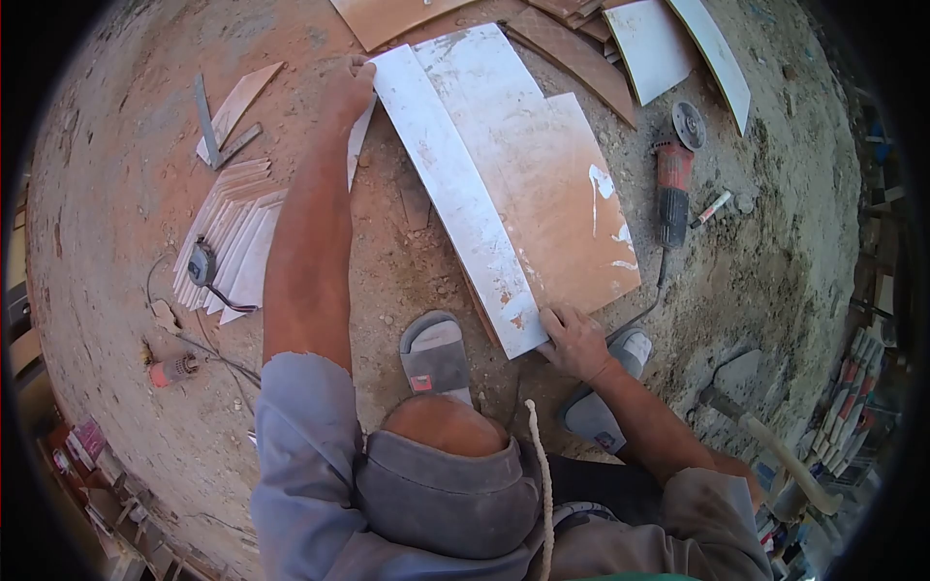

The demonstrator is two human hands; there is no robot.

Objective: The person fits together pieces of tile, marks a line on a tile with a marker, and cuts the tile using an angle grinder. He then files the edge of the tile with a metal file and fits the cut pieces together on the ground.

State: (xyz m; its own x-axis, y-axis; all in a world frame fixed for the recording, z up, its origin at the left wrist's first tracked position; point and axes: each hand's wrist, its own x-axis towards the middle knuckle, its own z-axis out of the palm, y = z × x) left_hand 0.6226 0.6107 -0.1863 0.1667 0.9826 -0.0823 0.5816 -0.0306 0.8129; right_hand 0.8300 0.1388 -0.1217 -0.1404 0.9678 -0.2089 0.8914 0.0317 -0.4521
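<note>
A long white tile strip [455, 194] lies along a larger tile [572, 213], whose surface is brown with white smears. At the strip's far end my left hand [351, 89] is closed on the corner, its fingers partly hidden. My right hand [575, 343] grips the near end, with fingers and thumb at the strip's corner and against the big tile's lower edge. Under the strip, the edge of more brown tile [482, 315] shows. Both hands look dusty.
An angle grinder [672, 179] and a marker [712, 208] lie to the right. Cut tile strips [228, 237] with a tape measure [202, 261] on them, and a metal square [221, 145], are at left. More tiles [651, 48] lie at the back; a hammer-like tool [775, 450] stands lower right.
</note>
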